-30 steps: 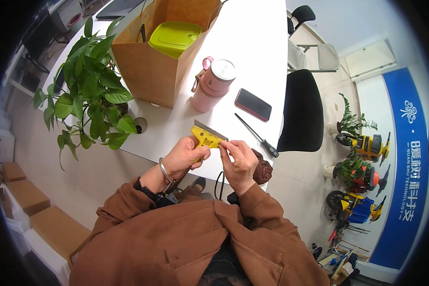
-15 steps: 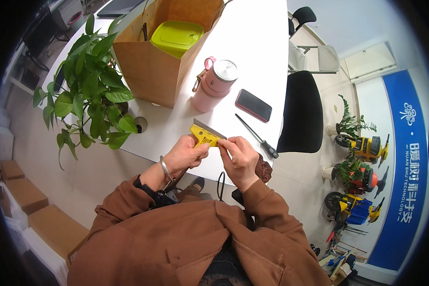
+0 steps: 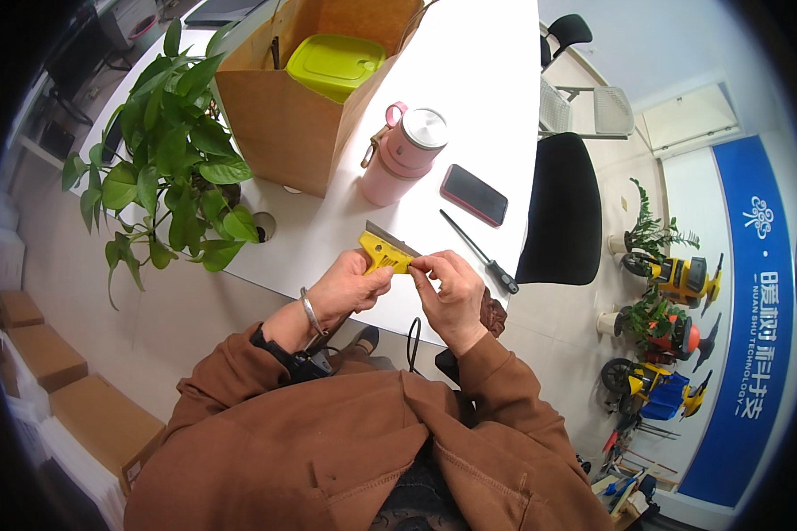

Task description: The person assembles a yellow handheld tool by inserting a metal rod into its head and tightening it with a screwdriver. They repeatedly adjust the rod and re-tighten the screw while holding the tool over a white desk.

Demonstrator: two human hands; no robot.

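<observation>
A yellow scraper (image 3: 380, 251) with a thin metal blade along its far edge is held over the near edge of the white table. My left hand (image 3: 344, 288) is closed round its handle, the thumb lying on the yellow head. At the head's right corner, my right hand (image 3: 452, 296) pinches with thumb and forefinger; whether a small part such as a screw is between them is hidden. To the right of the scraper lies a screwdriver (image 3: 482, 255) with a dark grip. A pink tumbler (image 3: 400, 164) stands beyond the scraper, and a phone (image 3: 474, 195) lies beside it.
On the white table (image 3: 480, 80) a brown paper bag (image 3: 279, 124) holds a green-lidded box (image 3: 336, 64). A leafy potted plant (image 3: 181, 159) overhangs the left edge. A black chair (image 3: 562, 212) stands at the right, and cardboard boxes (image 3: 106, 425) are at the lower left.
The scraper and both hands sit slightly further right in the picture. Both hands keep the same hold on the scraper, and the other things shift only slightly with the view.
</observation>
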